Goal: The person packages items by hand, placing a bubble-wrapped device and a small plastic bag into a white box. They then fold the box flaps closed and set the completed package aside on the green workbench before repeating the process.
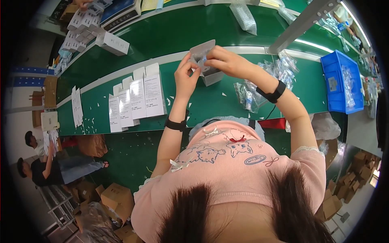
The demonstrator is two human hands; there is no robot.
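Observation:
A small carton (212, 78) stands with its top flap raised on the bench in front of me. My left hand (187, 79) is closed at the carton's left edge, thumb and forefinger bent around its opening. At the same opening, my right hand (229, 62) pinches a clear plastic bag (200, 62), with a bit of blue showing by the fingertips. The bag sits partly inside the carton, and its contents are too small to make out. To the right of the carton lie several clear bags of small parts (248, 97).
Several white cartons with raised flaps (137, 97) stand in a row at left, beside flat white pieces (76, 106). A blue bin (342, 83) sits at the right end. A slanted metal post (302, 26) rises at far right. Paper scraps dot the green bench (178, 117).

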